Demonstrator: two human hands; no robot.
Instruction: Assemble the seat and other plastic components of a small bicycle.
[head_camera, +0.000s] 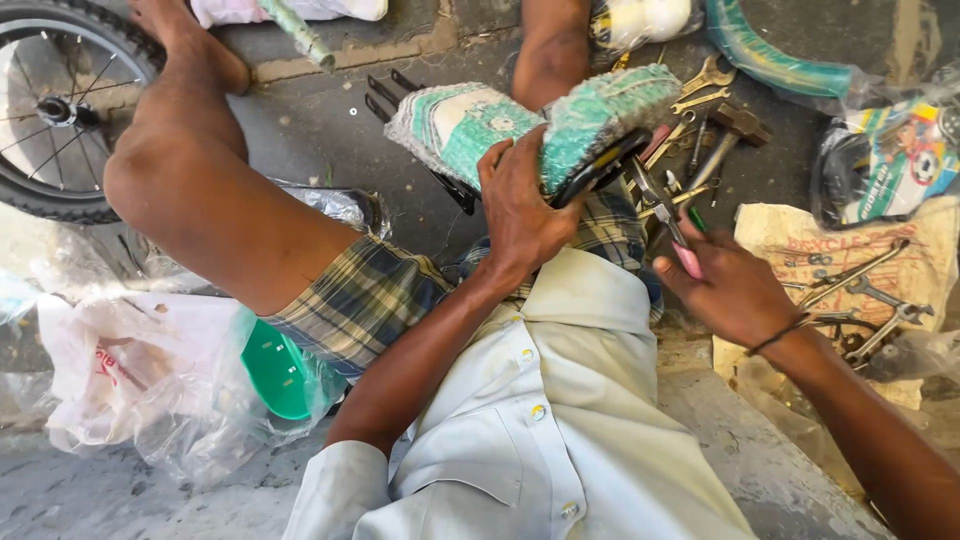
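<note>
seat at twelve o'clock of the tool hand, tool pointing up into it

the bicycle seat (530, 125), wrapped in a green and white woven cover, lies across the person's lap with its long axis running roughly from nine to three o'clock, the right end tipped a little upward. its dark underside (600, 168) faces down and to the right.

the left hand (520, 205) is clamped over the lower edge of the seat near its middle, fingers curled around the rim and thumb on the cover, so it has full hold of it. the right hand (730, 290) sits at about four o'clock from that grip, near but apart from the seat. it is closed around pliers with pink and green handles (680, 235), whose long axis runs from the hand toward eleven o'clock, the metal nose reaching up to the dark underside; whether the nose touches it cannot be told.

so the seat's underside lies at eleven to twelve o'clock of the right hand, and the left hand is the nearer one, already on it.

outward, at one o'clock of the seat, loose spanners and a hammer (715, 115) lie on the ground. at three o'clock more wrenches (860, 290) rest on a printed sack. a small spoked wheel (55, 110) stands at ten o'clock, and a green bowl in clear plastic (275, 370) sits at seven o'clock.
</note>
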